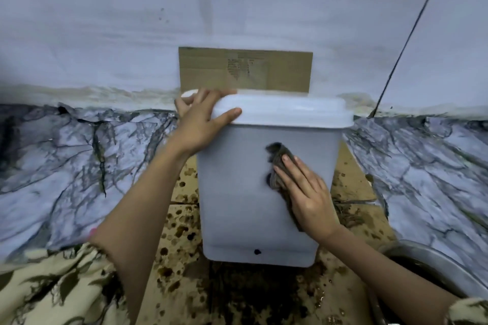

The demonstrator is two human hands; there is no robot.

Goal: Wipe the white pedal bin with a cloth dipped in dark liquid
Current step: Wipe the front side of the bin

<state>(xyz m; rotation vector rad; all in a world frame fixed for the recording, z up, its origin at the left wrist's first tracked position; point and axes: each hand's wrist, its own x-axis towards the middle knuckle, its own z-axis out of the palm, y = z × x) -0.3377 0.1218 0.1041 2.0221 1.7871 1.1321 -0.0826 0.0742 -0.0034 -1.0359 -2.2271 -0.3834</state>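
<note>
Wiping is under way: the right hand (pixel 306 192) presses a dark, damp cloth (pixel 278 163) flat, fingers straight, against the front wall of the white plastic pedal bin (pixel 237 192) at frame centre. The left hand (pixel 203 119) grips the lid's upper-left corner, fingers curled over its edge. Next, judging by the clean wall left of the cloth, strokes should sweep leftward and down. A metal bowl (pixel 433 269) sits lower right; stained cardboard (pixel 179 232) lies beneath.

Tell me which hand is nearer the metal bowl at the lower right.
Right. The right hand presses the cloth flat on the bin's front, up and left of the metal bowl. The left hand grips the lid's far left corner.
</note>
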